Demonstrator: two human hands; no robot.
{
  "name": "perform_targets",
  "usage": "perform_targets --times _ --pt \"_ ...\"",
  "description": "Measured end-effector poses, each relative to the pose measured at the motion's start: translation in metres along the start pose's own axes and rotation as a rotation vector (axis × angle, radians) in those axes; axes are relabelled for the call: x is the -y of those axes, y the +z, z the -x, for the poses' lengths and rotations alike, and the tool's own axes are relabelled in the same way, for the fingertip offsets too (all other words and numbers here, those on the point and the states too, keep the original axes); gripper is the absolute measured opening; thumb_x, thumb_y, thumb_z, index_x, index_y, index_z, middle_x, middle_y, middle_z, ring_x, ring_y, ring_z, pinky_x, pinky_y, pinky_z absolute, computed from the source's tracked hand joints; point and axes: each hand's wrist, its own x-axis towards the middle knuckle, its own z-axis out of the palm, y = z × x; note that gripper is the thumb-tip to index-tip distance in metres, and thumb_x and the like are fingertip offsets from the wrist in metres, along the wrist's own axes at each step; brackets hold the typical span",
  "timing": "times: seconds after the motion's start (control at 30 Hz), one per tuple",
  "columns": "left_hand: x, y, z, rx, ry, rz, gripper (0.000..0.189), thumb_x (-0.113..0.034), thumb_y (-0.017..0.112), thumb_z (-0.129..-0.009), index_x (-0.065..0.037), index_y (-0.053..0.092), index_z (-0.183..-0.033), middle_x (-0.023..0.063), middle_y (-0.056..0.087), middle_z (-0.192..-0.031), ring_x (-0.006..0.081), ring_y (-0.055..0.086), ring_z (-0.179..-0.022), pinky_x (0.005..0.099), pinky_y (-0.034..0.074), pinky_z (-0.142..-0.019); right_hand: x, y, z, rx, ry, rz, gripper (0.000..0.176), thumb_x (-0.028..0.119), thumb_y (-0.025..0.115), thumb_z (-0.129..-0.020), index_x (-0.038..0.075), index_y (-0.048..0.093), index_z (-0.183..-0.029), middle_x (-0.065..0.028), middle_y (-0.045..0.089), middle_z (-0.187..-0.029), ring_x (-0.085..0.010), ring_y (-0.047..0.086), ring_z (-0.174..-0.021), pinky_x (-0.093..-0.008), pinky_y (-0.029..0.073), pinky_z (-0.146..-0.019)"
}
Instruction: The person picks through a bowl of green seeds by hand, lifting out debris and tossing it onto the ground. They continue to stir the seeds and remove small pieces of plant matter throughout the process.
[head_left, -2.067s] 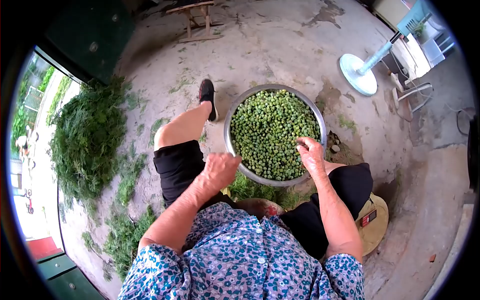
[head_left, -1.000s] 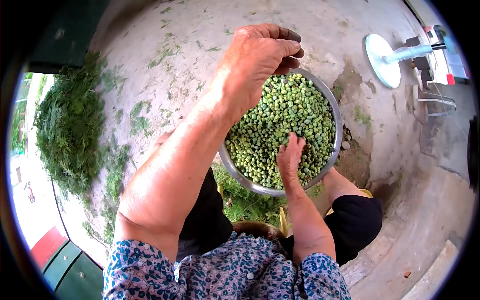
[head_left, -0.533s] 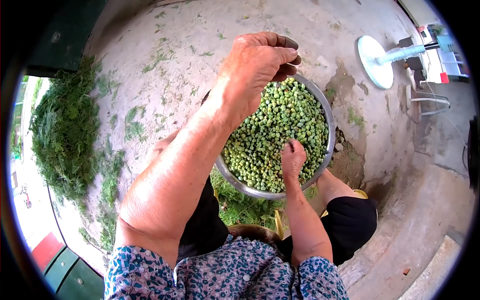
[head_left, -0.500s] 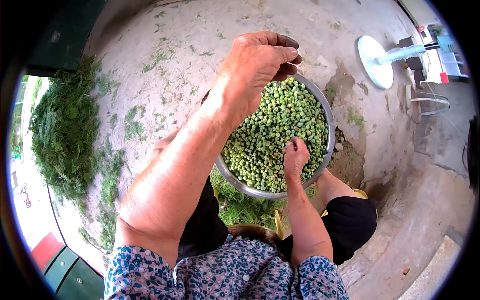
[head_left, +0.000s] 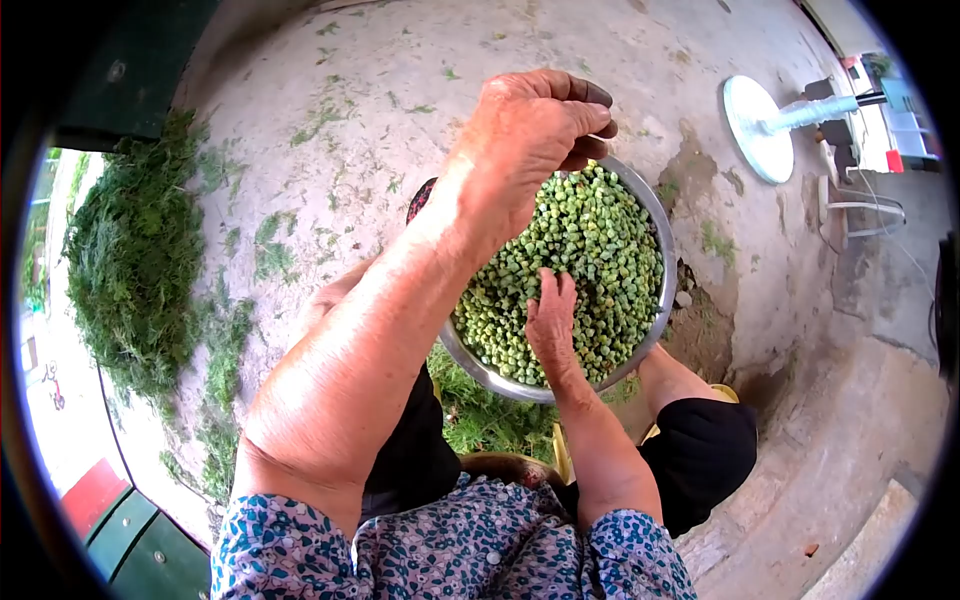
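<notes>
Above a bowl (head_left: 668,292) on stained concrete floor (head_left: 400,60), left hand (head_left: 530,130) grip is pressed together, right hand (head_left: 550,320) grip spread on pods (head_left: 600,240).

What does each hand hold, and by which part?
Left hand: fingertips pinched shut, contents hidden. Right hand: holds nothing, lies open on green pods in round metal bowl.

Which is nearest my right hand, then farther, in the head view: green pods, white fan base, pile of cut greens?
1. green pods, under the right hand.
2. white fan base, upper right.
3. pile of cut greens, far left.
</notes>
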Motion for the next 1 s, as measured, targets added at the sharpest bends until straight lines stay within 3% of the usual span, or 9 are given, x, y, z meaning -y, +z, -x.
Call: perform_targets --times 0.13,0.23,0.27,0.37,0.4,0.67,0.7,0.8,1.0 --pt "-0.001 0.0 0.001 0.013 0.011 0.001 0.023 -0.012 0.06 -0.083 0.001 0.059 -0.101 0.0098 0.065 -0.087 0.0132 0.061 -0.074 0.0246 0.048 -0.072 0.001 -0.002 0.016 -0.007 -0.095 -0.031 0.05 -0.008 0.055 -0.071 0.002 0.043 -0.119 -0.0248 0.039 -0.116 -0.0395 0.042 -0.106 -0.041 0.037 -0.091" --pt "0.001 -0.001 0.0 0.021 0.012 0.015 0.023 -0.013 0.06 -0.083 0.001 0.059 -0.101 0.0097 0.065 -0.086 0.0137 0.061 -0.075 0.0248 0.048 -0.073 0.0 -0.005 0.029 0.066 -0.143 -0.12 0.039 -0.006 0.054 -0.074 0.001 0.051 -0.112 -0.0228 0.046 -0.114 -0.0388 0.046 -0.105 -0.0407 0.04 -0.089" --pt "0.0 -0.001 0.001 0.015 0.014 0.008 0.023 -0.014 0.06 -0.083 0.001 0.06 -0.1 0.0097 0.065 -0.087 0.0142 0.061 -0.077 0.0248 0.048 -0.074 0.001 -0.004 0.033 -0.068 -0.149 -0.095 0.028 -0.004 0.054 -0.075 0.001 0.057 -0.102 -0.0208 0.053 -0.105 -0.0372 0.051 -0.098 -0.0392 0.043 -0.085" --pt "-0.002 -0.003 0.003 0.01 0.016 0.006 0.023 -0.014 0.06 -0.083 0.001 0.06 -0.1 0.0099 0.065 -0.087 0.0143 0.061 -0.078 0.0242 0.049 -0.074 -0.015 -0.011 0.027 -0.12 0.024 -0.123 0.027 -0.003 0.05 -0.077 0.002 0.058 -0.102 -0.0196 0.057 -0.096 -0.0336 0.057 -0.087 -0.0395 0.047 -0.077" --pt "-0.002 -0.003 0.004 0.009 0.018 0.01 0.023 -0.014 0.06 -0.083 0.001 0.06 -0.1 0.0099 0.065 -0.087 0.0144 0.061 -0.078 0.024 0.049 -0.074 -0.019 -0.016 0.024 -0.223 0.048 -0.126 0.017 -0.002 0.053 -0.076 0.002 0.061 -0.09 -0.0153 0.059 -0.085 -0.031 0.059 -0.076 -0.0351 0.049 -0.07" --pt "-0.001 -0.004 0.001 -0.005 0.031 0.039 0.024 -0.014 0.06 -0.083 0.002 0.06 -0.1 0.0105 0.065 -0.087 0.0154 0.061 -0.077 0.0248 0.049 -0.076 -0.021 -0.018 -0.003 -0.202 0.097 -0.168 0.028 -0.002 0.054 -0.077 0.001 0.057 -0.105 -0.0189 0.055 -0.099 -0.0352 0.056 -0.084 -0.0401 0.046 -0.073" --pt "-0.001 -0.004 0.002 -0.009 0.026 0.042 0.024 -0.014 0.06 -0.083 0.002 0.06 -0.1 0.0106 0.065 -0.087 0.0155 0.061 -0.077 0.0249 0.049 -0.075 -0.019 -0.011 -0.007 -0.107 0.152 -0.186 0.035 0.001 0.056 -0.078 0.003 0.052 -0.113 -0.0192 0.05 -0.111 -0.0353 0.053 -0.093 -0.04 0.045 -0.076" --pt "-0.003 -0.003 0.002 -0.022 0.013 0.044 0.024 -0.014 0.06 -0.083 0.002 0.06 -0.1 0.0111 0.065 -0.086 0.0155 0.061 -0.075 0.0255 0.049 -0.074 -0.001 0.007 -0.007 0.001 0.173 0.074 0.051 0.007 0.063 -0.074 0.006 0.045 -0.122 -0.0205 0.042 -0.12 -0.0371 0.043 -0.105 -0.0436 0.04 -0.087" --pt "-0.002 -0.003 0.002 -0.001 0.021 0.044 0.023 -0.014 0.059 -0.083 0.003 0.059 -0.1 0.0112 0.065 -0.087 0.0153 0.061 -0.077 0.025 0.049 -0.075 0.009 0.019 0.009 -0.026 0.041 0.064 0.049 0.002 0.064 -0.072 0.006 0.045 -0.117 -0.0187 0.04 -0.117 -0.0375 0.042 -0.1 -0.0442 0.039 -0.084"
